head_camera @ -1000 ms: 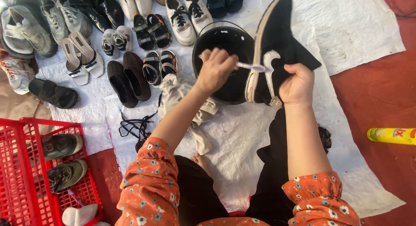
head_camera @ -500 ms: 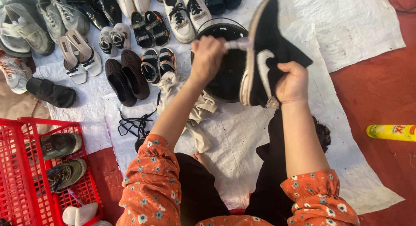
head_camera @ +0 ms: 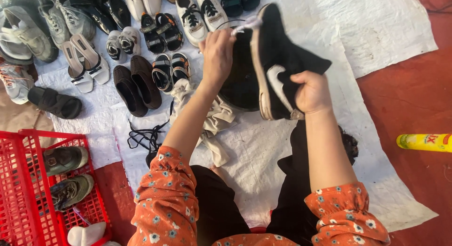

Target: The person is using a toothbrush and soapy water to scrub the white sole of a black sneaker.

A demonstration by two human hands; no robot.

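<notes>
My right hand [head_camera: 311, 91] grips a black sneaker [head_camera: 278, 62] with a white side mark and pale sole, held on edge above a black basin [head_camera: 240, 81]. My left hand [head_camera: 217, 53] holds a small white brush [head_camera: 248, 23], whose head is at the toe end of the sneaker's sole. Both of my arms wear orange flowered sleeves. A crumpled beige cloth [head_camera: 214, 118] lies under my left forearm, and loose black laces [head_camera: 146, 135] sit on the white sheet [head_camera: 254, 147] to its left.
Several pairs of shoes and sandals [head_camera: 141, 81] lie in rows on the sheet at the back left. A red plastic crate [head_camera: 28, 189] with several shoes stands at the lower left. A yellow bottle [head_camera: 423, 142] lies on the red floor at right.
The sneaker has turned more onto its edge and risen. My left hand with the brush has moved up from the shoe's side to the toe end of the sole.
</notes>
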